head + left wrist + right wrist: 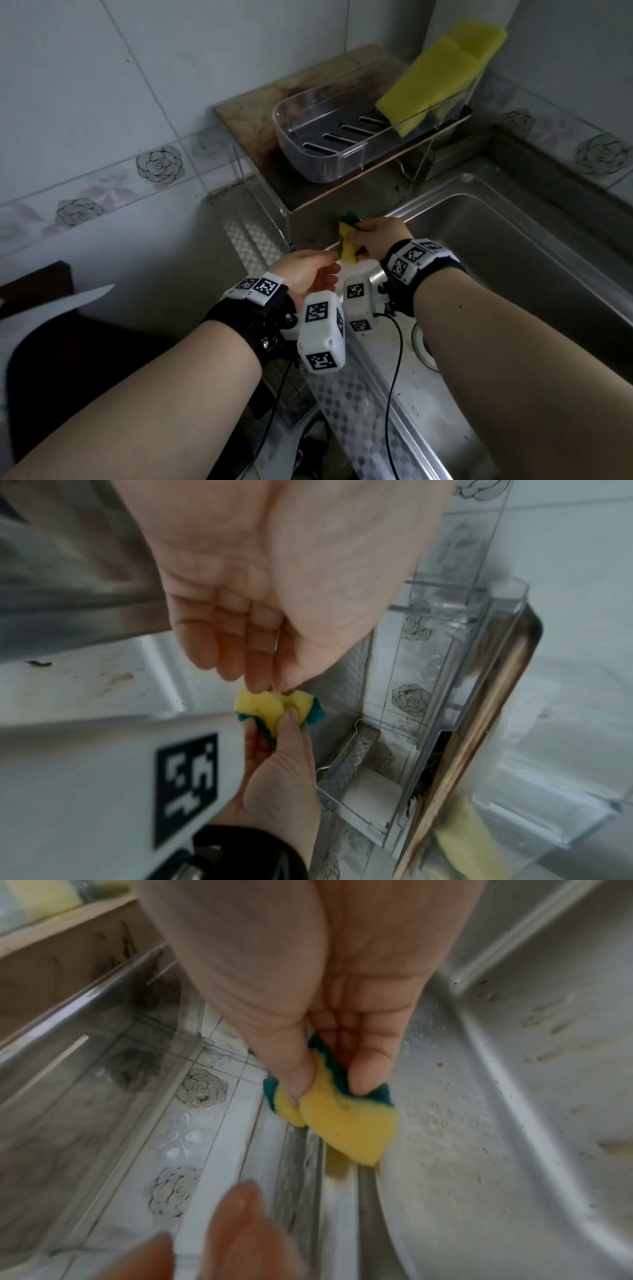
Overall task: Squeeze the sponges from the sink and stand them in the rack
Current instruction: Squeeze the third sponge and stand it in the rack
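My right hand pinches a small yellow sponge with a green scouring side, crumpled between thumb and fingers, over the sink's left rim. In the right wrist view the thumb and a finger dent the sponge. My left hand hovers just beside it with fingers nearly straight; its fingertips reach toward the sponge and hold nothing. Behind stands the clear slotted rack, where two larger yellow sponges lean at the right end.
The rack sits on a stained wooden board atop a clear acrylic stand against the tiled wall. The sink drain lies near my right forearm. A dark object with a pale pointed piece is at the left.
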